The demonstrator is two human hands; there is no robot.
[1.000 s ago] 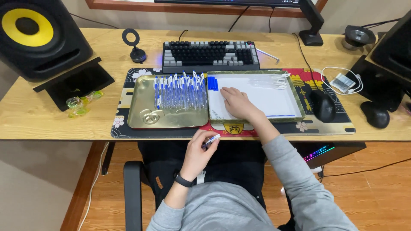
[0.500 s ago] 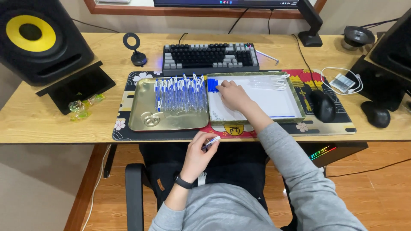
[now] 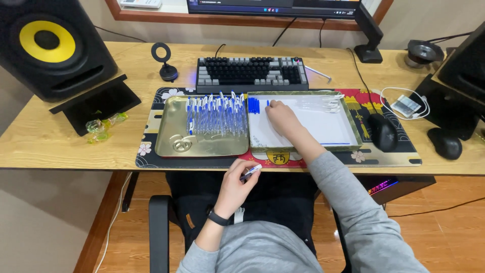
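The person sits at the near edge of the table (image 3: 60,151), with two shallow trays side by side on a patterned mat (image 3: 389,156). The left hand (image 3: 233,188) is just off the near edge, below the seam between the trays, fingers closed around a pen (image 3: 251,172) with a white barrel and a blue end. The right hand (image 3: 283,119) reaches into the white-lined tray (image 3: 353,132), fingertips pinching a small blue cap (image 3: 268,103) near that tray's far left corner, just beside a short row of blue caps (image 3: 253,105). A few clear barrels (image 3: 318,104) lie along the tray's far edge, and one thin blue refill (image 3: 334,143) rests near its near edge. The gold tray (image 3: 174,146) on the left holds a long row of finished pens (image 3: 216,114), white with blue caps, filling its far half. Judging by that, most of the assembly looks done: many pens are finished, while only a handful of caps and barrels remain.
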